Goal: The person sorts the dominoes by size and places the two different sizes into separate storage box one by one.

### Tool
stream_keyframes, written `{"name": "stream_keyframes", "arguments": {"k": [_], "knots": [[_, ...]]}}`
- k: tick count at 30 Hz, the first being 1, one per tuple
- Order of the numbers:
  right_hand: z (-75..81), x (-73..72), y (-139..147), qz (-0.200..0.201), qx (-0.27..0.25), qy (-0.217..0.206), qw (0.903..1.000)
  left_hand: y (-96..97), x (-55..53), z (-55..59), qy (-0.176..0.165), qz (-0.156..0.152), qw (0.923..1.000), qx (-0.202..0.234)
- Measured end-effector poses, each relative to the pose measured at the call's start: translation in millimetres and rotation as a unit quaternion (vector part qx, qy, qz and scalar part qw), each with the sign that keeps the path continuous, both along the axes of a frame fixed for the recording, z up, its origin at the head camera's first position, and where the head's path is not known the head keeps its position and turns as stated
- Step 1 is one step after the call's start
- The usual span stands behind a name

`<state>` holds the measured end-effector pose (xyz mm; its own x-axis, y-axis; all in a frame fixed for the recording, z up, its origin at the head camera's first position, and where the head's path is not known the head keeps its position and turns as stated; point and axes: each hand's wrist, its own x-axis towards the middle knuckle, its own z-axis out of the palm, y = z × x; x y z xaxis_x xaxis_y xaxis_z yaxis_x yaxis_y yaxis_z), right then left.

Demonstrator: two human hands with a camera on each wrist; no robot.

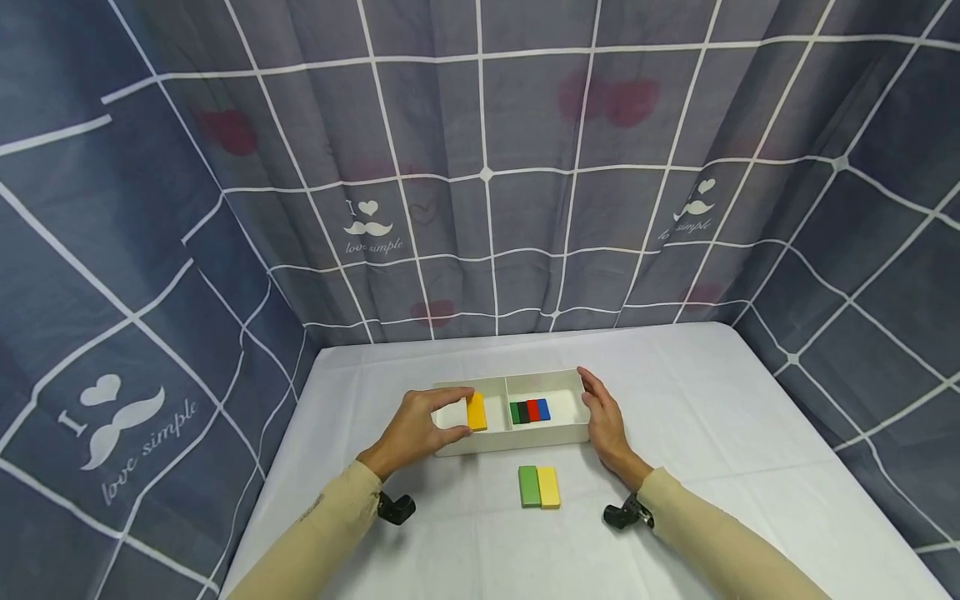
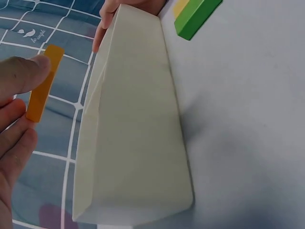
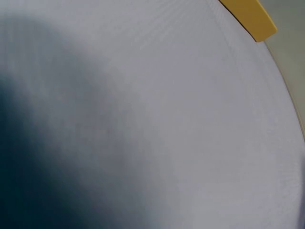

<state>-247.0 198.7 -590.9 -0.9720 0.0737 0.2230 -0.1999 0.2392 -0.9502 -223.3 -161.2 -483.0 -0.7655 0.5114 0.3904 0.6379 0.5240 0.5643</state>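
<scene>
My left hand (image 1: 418, 427) pinches an orange-yellow block (image 1: 476, 412) between thumb and fingertips, over the left compartment of a white two-part box (image 1: 487, 444). In the left wrist view the same block (image 2: 45, 83) stands edge-on between thumb and fingers, beside the box wall (image 2: 138, 109). At the box's right end, my right hand (image 1: 607, 425) holds the end wall, its thumb by the rim and its fingers toward the far corner. Green, black, red and blue blocks (image 1: 530, 411) lie side by side in the right compartment.
In front of the box, a green block (image 1: 529, 487) and a yellow block (image 1: 549, 487) lie touching on the white-covered table (image 1: 480, 550). A grey checked curtain (image 1: 450, 117) hangs behind and at both sides. The right wrist view mostly shows tablecloth (image 3: 190, 105).
</scene>
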Motion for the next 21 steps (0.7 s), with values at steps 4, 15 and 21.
{"name": "stream_keyframes", "arguments": {"k": [4,15,21], "knots": [[-0.9,-0.3,0,-0.002,0.009,0.000,1.0000,5.1,-9.3,1.7,-0.014,-0.009,0.9999,0.001],[0.8,-0.2,-1,-0.004,0.001,0.004,1.0000,21.6,-29.2,-1.2,-0.093,-0.021,0.9954,-0.011],[1.1,-1.0,-3,-0.006,0.000,-0.007,1.0000,29.6,-38.4,-9.4,-0.130,-0.034,0.9905,-0.028]]}}
